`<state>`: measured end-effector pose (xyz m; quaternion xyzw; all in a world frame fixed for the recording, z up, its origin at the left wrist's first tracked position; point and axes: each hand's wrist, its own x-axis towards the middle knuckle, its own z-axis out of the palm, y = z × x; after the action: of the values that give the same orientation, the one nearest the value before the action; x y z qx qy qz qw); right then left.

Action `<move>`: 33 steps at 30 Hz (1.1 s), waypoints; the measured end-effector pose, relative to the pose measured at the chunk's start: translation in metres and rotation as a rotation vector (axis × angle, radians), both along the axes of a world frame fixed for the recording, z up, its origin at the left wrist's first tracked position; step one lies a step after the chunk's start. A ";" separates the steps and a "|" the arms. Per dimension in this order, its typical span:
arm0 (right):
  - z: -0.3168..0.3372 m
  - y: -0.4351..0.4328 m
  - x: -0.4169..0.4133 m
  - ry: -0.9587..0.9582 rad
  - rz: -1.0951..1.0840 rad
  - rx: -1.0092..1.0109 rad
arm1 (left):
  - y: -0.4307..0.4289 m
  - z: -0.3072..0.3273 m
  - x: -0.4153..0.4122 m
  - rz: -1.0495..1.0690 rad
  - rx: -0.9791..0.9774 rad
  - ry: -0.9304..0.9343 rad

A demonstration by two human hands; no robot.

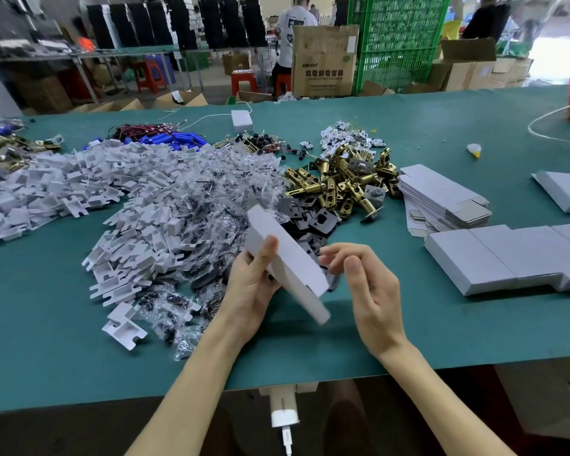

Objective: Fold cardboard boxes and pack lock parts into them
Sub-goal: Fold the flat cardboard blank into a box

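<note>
A white cardboard box (pixel 288 258) is tilted in the air above the green table (pixel 392 324). My left hand (pixel 250 287) grips it from below, thumb pressed on its top face. My right hand (pixel 366 284) hovers at the box's right end with fingers loosely curled near the flap; whether they touch it is unclear. Behind the box lie dark grey strike plates (pixel 313 218) and a heap of brass latch bolts (pixel 343 179). Flat unfolded boxes (pixel 441 195) are stacked to the right, and folded boxes (pixel 507 255) sit in a row at right.
A big pile of white plastic inserts (pixel 79 182) and clear bags of screws (pixel 198 205) covers the left half of the table. Wires, blue batteries (pixel 171 138) and a small white box (pixel 242 120) lie further back. People, cartons and a green crate stand beyond the table.
</note>
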<state>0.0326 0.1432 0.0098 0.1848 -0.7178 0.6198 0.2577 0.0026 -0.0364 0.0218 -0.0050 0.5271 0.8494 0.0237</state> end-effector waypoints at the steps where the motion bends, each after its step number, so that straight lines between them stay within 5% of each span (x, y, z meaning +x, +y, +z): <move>1: 0.001 0.000 -0.001 -0.044 0.032 -0.018 | 0.002 0.000 0.001 -0.002 -0.049 0.009; 9: -0.005 -0.005 -0.004 -0.219 0.125 0.236 | 0.013 -0.009 0.005 0.010 -0.258 0.042; 17: -0.002 0.005 -0.013 -0.380 0.114 -0.134 | 0.016 -0.013 0.002 -0.036 -0.291 0.043; 33: -0.009 0.006 -0.017 -0.463 0.084 -0.117 | 0.012 -0.024 -0.001 -0.010 -0.296 0.099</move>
<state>0.0158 0.1496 0.0011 0.0523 -0.7124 0.6962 0.0707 0.0013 -0.0244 -0.0024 0.0360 0.6471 0.7616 0.0009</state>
